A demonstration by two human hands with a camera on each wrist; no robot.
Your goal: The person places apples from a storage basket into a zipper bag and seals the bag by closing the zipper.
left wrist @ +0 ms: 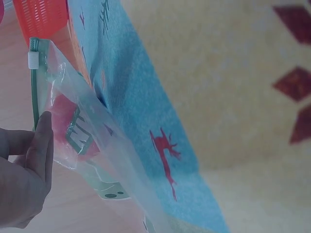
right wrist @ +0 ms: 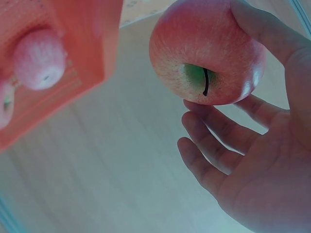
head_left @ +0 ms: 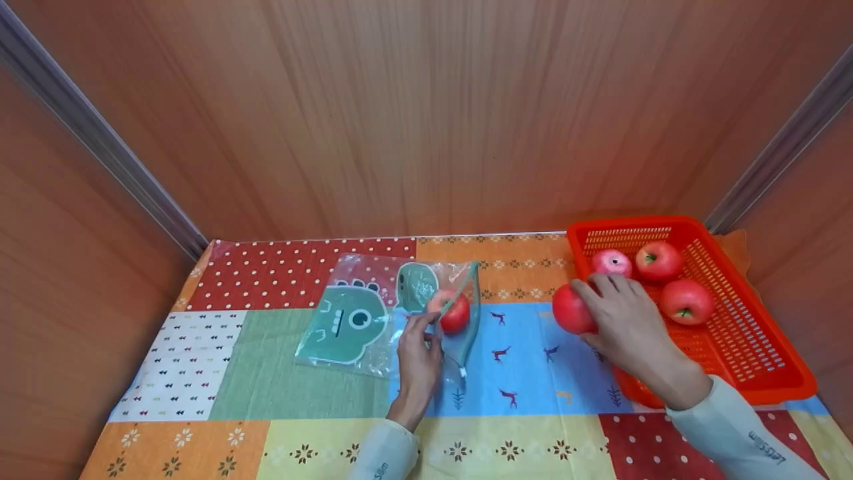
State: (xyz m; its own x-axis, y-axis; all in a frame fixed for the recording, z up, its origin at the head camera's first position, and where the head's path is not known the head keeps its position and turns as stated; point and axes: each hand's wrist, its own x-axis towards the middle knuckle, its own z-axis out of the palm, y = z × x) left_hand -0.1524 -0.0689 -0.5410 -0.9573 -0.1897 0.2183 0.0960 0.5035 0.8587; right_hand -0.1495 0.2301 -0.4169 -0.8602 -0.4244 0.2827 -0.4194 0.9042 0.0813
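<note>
In the head view my left hand pinches the opening edge of a clear zip bag printed with green cartoon monsters. One red apple is inside the bag, close to its opening. The left wrist view shows the bag's green zip strip with a white slider by my fingers. My right hand holds another red apple between thumb and fingertips, left of the basket. Its dark stem faces the right wrist camera.
At the right stands an orange-red plastic basket holding three apples, one of them an apple near its middle. A patchwork cloth covers the table. Wood-grain panels enclose the back and both sides.
</note>
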